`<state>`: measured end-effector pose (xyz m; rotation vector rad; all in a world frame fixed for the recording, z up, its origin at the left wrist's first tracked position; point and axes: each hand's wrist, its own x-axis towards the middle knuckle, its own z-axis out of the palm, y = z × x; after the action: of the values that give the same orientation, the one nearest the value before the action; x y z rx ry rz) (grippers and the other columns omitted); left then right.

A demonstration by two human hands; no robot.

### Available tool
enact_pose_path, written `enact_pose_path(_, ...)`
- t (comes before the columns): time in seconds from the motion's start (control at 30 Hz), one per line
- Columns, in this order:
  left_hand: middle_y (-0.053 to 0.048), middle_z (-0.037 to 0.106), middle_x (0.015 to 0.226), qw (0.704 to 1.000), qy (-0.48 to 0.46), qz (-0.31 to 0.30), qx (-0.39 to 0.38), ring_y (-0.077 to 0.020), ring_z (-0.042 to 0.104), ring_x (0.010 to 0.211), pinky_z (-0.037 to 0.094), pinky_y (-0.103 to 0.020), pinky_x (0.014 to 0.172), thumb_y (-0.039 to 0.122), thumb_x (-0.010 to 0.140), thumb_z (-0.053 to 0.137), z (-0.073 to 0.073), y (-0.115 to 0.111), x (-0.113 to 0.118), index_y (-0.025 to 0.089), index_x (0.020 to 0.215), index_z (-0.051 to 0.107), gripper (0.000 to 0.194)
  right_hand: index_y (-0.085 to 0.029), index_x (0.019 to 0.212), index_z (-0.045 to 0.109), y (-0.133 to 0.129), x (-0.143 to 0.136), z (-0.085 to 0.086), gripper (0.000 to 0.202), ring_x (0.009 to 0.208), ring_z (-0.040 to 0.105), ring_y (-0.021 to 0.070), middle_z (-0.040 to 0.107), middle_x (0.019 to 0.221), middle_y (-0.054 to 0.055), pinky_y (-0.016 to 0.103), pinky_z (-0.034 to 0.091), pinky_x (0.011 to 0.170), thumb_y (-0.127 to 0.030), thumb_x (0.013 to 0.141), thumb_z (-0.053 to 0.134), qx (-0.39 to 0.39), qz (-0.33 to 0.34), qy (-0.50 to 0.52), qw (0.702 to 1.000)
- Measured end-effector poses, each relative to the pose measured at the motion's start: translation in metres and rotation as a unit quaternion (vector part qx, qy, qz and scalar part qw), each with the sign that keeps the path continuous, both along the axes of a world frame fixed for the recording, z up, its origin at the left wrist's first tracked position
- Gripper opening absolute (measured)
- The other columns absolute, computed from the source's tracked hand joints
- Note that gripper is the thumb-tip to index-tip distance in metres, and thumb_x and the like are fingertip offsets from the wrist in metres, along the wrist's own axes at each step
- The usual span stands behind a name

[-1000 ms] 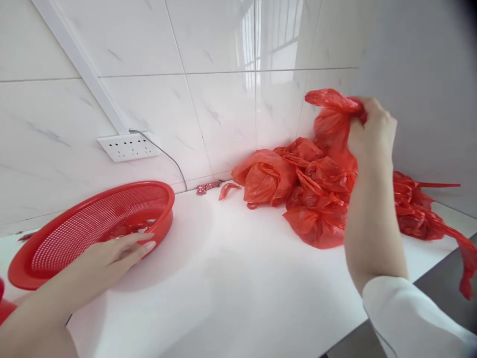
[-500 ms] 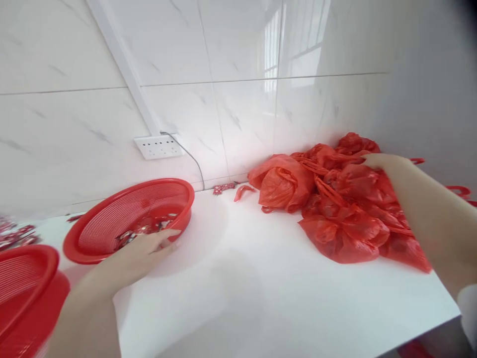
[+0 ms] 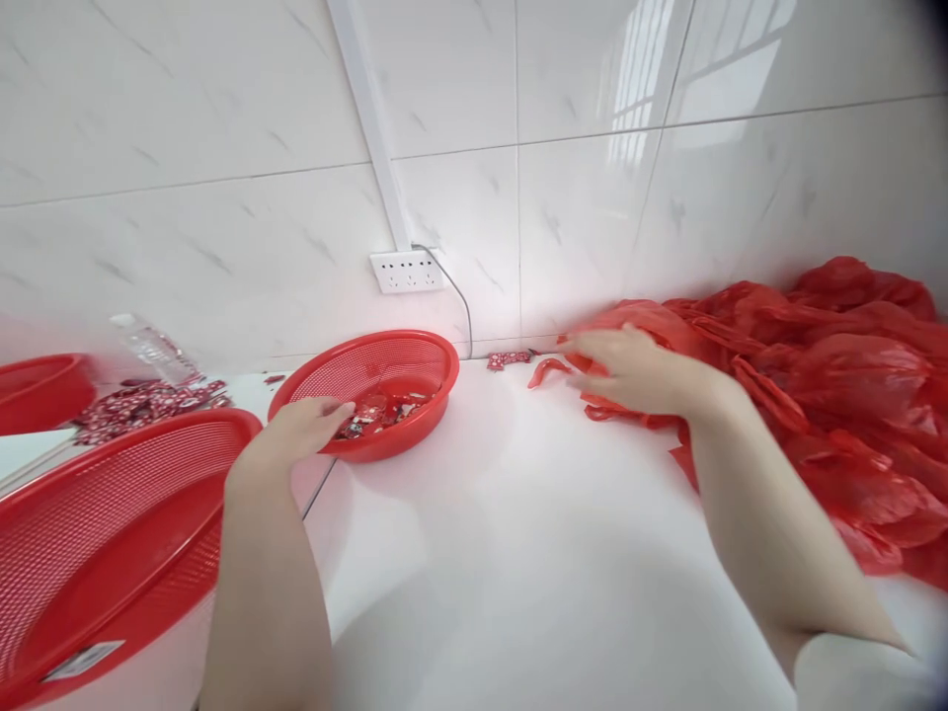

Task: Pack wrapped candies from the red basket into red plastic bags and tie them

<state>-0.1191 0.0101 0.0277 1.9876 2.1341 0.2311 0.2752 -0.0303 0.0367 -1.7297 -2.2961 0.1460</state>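
A round red basket [image 3: 436,420] stands near the wall with small wrapped pieces [image 3: 370,413] in its bottom. My left hand [image 3: 300,430] is at the basket's near left rim, its fingers bent together over the edge; whether they pinch the rim or a piece is hidden. My right hand [image 3: 629,370] is spread above the left end of a heap of red plastic bags [image 3: 844,365], holding nothing. Just left of its fingertips lies a small red strip [image 3: 548,370] on the white table [image 3: 474,553].
A larger red basket [image 3: 125,533] stands at the left front. Behind it lie red patterned packets [image 3: 148,403], a clear bottle [image 3: 157,348] and another red basket [image 3: 44,390]. A socket strip [image 3: 407,272] with a grey cable is on the tiled wall. More patterned packets [image 3: 510,360] lie by the wall.
My right hand has moved left from the back of the bag heap to its left end, fingers now spread. My left hand has shifted to the basket's left side. The view has turned left.
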Motion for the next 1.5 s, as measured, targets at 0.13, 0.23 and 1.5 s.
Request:
enact_pose_path(0.13, -0.011, 0.072, 0.091, 0.999, 0.014, 0.028, -0.014, -0.0287, 0.065, 0.087, 0.048, -0.035, 0.073, 0.056, 0.082, 0.042, -0.015, 0.018, -0.017, 0.018, 0.081, 0.067, 0.046, -0.032, 0.134, 0.049, -0.003, -0.035, -0.014, 0.049, 0.113, 0.058, 0.0278, 0.06, 0.129, 0.004, 0.038, 0.048, 0.088, -0.048, 0.088, 0.05, -0.166, 0.078, 0.069, 0.981)
enact_pose_path(0.23, -0.013, 0.07, 0.108, 0.997, 0.001, 0.063, 0.045, -0.0314, 0.063, 0.099, 0.049, -0.036, 0.077, 0.054, 0.081, 0.045, -0.023, 0.025, -0.033, 0.017, 0.101, 0.068, 0.048, -0.031, 0.135, 0.048, 0.009, -0.052, -0.027, 0.049, 0.108, 0.061, 0.0258, 0.062, 0.125, 0.005, 0.036, 0.049, 0.085, -0.048, 0.089, 0.047, -0.192, 0.089, 0.087, 0.973)
enact_pose_path(1.5, -0.001, 0.071, 0.104, 0.96, -0.027, -0.269, 0.066, -0.0214, 0.065, 0.091, 0.047, -0.028, 0.072, 0.043, 0.09, 0.037, -0.007, -0.016, 0.081, 0.028, 0.103, 0.066, 0.035, -0.017, 0.097, 0.06, 0.069, 0.083, -0.083, 0.018, 0.102, 0.057, 0.0311, 0.061, 0.109, 0.014, 0.04, 0.044, 0.076, -0.028, 0.082, 0.06, 0.082, -0.387, 0.034, 0.918)
